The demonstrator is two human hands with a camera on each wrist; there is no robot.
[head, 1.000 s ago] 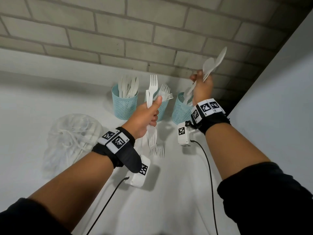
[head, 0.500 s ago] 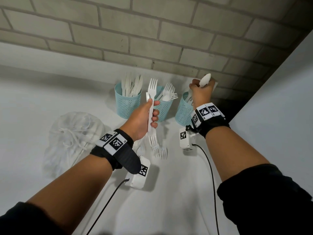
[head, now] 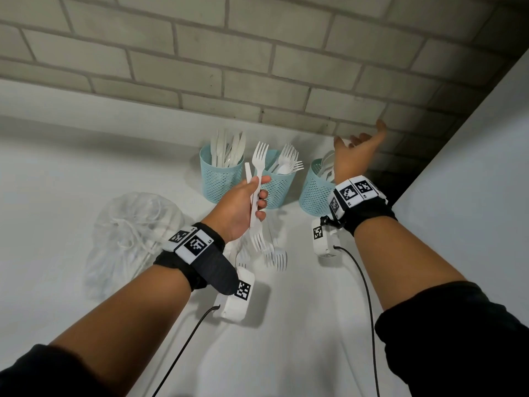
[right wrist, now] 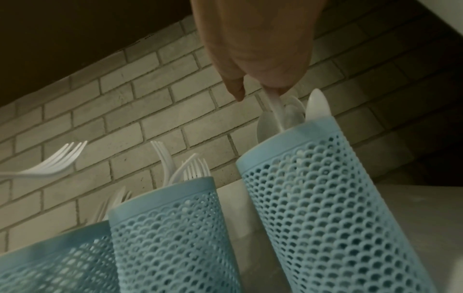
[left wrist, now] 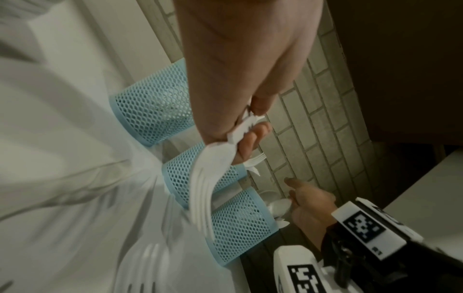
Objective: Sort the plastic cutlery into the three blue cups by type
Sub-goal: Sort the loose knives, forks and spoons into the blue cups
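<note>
— What's in the left grip (head: 243, 207)?

— A bundle of forks (head: 259, 159). The fingers curl round the handles, some tines up, some down. It hangs just in front of the middle cup (head: 279, 187), which already has forks in it.

— And the right grip (head: 355, 156)?

— Fingers spread loose above the right cup (head: 315, 190), holding nothing that I can see. The spoons (right wrist: 317, 105) stand in that cup.

— So how should the bundle go in?

— I'd turn them all one way, lift clear of the rim, lower them handles down and let go low. That mesh cup looks light, and a knock could tip it. The loose forks (head: 276, 256) on the table (head: 286, 339) are left for after.
</note>
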